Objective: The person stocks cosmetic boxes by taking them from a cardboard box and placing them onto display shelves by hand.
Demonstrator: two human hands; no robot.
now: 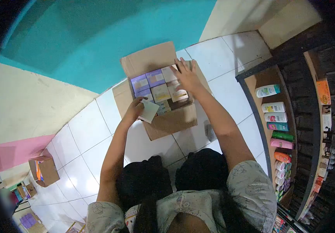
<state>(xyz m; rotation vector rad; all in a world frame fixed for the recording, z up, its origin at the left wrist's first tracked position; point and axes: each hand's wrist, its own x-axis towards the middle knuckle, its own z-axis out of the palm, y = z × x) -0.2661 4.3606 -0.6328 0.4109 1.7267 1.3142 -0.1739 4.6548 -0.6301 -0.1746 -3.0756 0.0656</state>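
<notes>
An open cardboard carton (pixel 171 125) stands on the tiled floor in front of my knees, its flaps folded outward. Inside it are rows of small product boxes, some purple-and-white (pixel 155 78) and some cream (pixel 160 93). My left hand (pixel 135 108) grips a pale small box (pixel 149 111) over the carton's near left part, tilted above the others. At the carton's right side, my right hand (pixel 187 77) lies with fingers spread over the upper right boxes, touching them. What its palm covers is hidden.
On the right, a shelf (pixel 262 112) carries several bottles (pixel 274 106), with more goods on a dark rack beyond. Another open carton (pixel 44 171) sits at the far left. A turquoise wall (pixel 97 42) rises behind the carton. Purple packs (pixel 28 220) lie at lower left.
</notes>
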